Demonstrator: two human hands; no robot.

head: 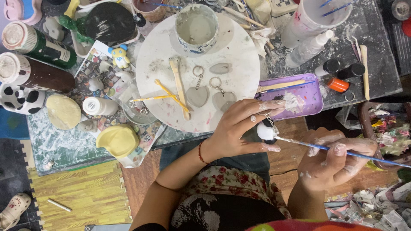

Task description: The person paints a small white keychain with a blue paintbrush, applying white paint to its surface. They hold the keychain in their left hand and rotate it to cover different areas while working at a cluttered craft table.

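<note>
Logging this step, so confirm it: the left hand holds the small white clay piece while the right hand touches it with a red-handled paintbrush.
Wrong on one point: the head view shows the thin paintbrush has a blue handle. The left hand holds the small white clay piece; the right hand works the brush.

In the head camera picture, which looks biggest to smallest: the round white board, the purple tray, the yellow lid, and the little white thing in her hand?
1. Round white board
2. Purple tray
3. Yellow lid
4. Little white piece, pinched in the left hand, nearer the camera yet smallest.
</note>
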